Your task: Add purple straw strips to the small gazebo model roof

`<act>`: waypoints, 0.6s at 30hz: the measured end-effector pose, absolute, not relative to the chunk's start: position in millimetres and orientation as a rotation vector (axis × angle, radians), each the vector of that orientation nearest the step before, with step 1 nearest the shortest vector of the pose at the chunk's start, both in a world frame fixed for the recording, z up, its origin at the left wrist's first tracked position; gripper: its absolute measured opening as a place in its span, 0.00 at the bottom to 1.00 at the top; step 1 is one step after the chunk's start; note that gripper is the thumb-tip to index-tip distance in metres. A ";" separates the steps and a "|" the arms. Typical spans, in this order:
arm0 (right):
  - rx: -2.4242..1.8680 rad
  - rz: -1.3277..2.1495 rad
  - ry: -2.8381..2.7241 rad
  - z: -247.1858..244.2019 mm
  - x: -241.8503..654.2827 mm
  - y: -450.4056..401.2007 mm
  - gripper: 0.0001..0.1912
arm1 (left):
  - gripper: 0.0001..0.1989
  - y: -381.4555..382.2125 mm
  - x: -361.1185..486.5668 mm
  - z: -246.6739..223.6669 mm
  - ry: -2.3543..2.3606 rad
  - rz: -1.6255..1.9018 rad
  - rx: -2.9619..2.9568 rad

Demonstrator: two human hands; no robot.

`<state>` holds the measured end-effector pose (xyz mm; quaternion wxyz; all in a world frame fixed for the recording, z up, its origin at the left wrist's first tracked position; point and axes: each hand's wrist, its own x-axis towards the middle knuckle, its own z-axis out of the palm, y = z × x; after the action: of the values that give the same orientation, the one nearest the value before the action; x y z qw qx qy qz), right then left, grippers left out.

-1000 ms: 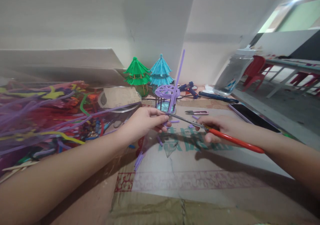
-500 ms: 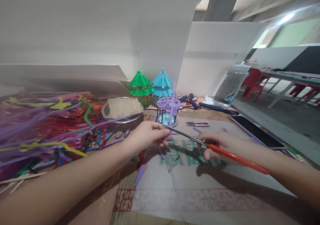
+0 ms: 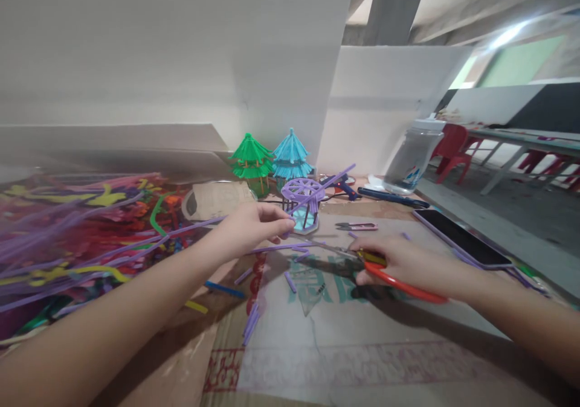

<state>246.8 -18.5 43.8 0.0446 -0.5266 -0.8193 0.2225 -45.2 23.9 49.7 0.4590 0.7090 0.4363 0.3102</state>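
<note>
My left hand (image 3: 260, 229) pinches a purple pipe cleaner (image 3: 338, 177), which slants up to the right in front of a small purple-roofed model (image 3: 302, 192) with a pale blue base. In my right hand (image 3: 385, 262) are red-handled pliers or scissors (image 3: 403, 286), their metal tip pointing left towards my left hand without touching it. Short purple pieces (image 3: 251, 323) lie on the printed board (image 3: 344, 328) below my hands, and a longer purple stem (image 3: 290, 247) lies just under my left fingers.
Many coloured pipe cleaners (image 3: 81, 232) heap at the left beside a round metal dish (image 3: 188, 205). Green (image 3: 251, 156) and blue (image 3: 292, 156) models stand behind. Small snips (image 3: 357, 226), a glue gun (image 3: 347, 188), a phone (image 3: 462, 238) and a bottle (image 3: 413, 156) are at the right.
My left hand has drawn back left, away from the tool's tip. The pipe cleaner, upright before, now slants right. The red handles are spread wider and show a yellow part.
</note>
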 end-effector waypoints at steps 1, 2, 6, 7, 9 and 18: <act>-1.566 0.693 -2.512 40.9 243.9 -21.3 0.16 | 0.13 27.5 -48.0 49.1 1.113 0.722 1.803; -1.520 0.687 -2.526 37.6 241.1 -24.0 0.17 | 0.13 31.1 -50.2 47.1 1.158 0.672 1.863; -1.394 0.574 -2.594 25.9 234.7 -31.2 0.26 | 0.14 41.8 -54.3 30.8 1.252 0.539 2.064; -1.378 0.553 -2.610 24.4 234.1 -32.2 0.26 | 0.13 43.0 -54.4 26.9 1.244 0.536 2.093; -1.347 0.518 -2.644 23.6 233.5 -33.7 0.25 | 0.13 43.5 -53.9 21.2 1.224 0.512 2.131; -1.423 0.435 -2.652 33.1 238.1 -22.2 0.21 | 0.11 40.1 -53.5 21.4 1.250 0.471 2.166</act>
<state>238.1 -22.2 33.1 0.0501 -0.4673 -0.8710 0.1430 -53.5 40.1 21.4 0.2939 0.8135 0.4696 0.1769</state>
